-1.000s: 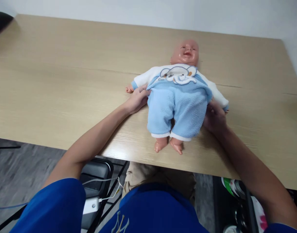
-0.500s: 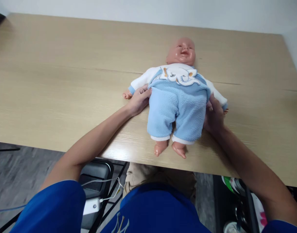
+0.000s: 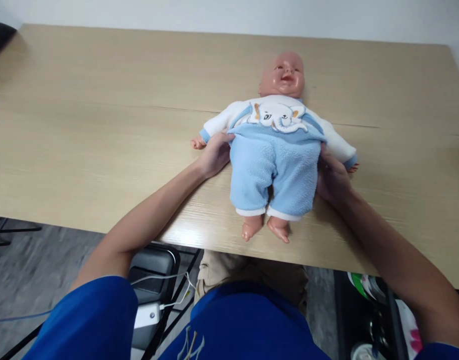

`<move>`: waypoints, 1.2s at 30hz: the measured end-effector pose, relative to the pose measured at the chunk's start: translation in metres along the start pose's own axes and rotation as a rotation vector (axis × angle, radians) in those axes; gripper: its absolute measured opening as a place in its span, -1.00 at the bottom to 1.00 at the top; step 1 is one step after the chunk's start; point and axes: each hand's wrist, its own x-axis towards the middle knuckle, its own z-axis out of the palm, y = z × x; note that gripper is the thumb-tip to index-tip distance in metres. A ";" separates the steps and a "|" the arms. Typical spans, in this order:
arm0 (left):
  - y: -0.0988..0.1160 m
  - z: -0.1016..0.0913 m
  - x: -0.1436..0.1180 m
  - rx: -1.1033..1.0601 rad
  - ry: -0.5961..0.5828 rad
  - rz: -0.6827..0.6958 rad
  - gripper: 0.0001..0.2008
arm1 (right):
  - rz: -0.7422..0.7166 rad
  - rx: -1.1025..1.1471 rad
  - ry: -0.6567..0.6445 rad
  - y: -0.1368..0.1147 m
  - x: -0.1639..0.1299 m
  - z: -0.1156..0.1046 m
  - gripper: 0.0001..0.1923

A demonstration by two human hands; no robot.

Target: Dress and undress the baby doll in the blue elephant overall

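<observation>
A baby doll (image 3: 285,75) lies on its back on the wooden table (image 3: 101,125), head away from me, feet near the front edge. It wears a white top with an elephant picture (image 3: 276,114) and light blue fleece trousers (image 3: 274,167). My left hand (image 3: 214,155) grips the trousers' waistband at the doll's right side. At the other side my right hand (image 3: 332,175) holds the waistband, its fingertips hidden under the fabric.
The table's front edge runs just below the doll's feet. Under the table are a dark chair seat (image 3: 154,265) with a white charger and cable (image 3: 148,315) on the left and a bin with colourful items (image 3: 375,310) on the right. A wall borders the table's far side.
The trousers' waistband sits a little lower on the doll's belly, showing more of the elephant picture. Both hands stayed at the doll's sides; the doll shifted slightly.
</observation>
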 end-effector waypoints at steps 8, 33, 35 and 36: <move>0.000 0.009 0.000 0.076 -0.067 0.017 -0.38 | -0.020 0.089 0.088 0.001 0.008 0.009 -0.58; 0.025 -0.002 0.014 0.530 -0.103 0.206 -0.56 | -0.207 -0.462 0.066 -0.012 0.034 -0.030 -0.60; 0.024 -0.012 0.010 0.594 -0.095 0.229 -0.61 | -0.261 -0.516 0.071 -0.005 0.019 -0.035 -0.52; 0.024 -0.014 0.009 0.614 -0.099 0.233 -0.62 | -0.272 -0.517 0.068 -0.003 0.013 -0.035 -0.53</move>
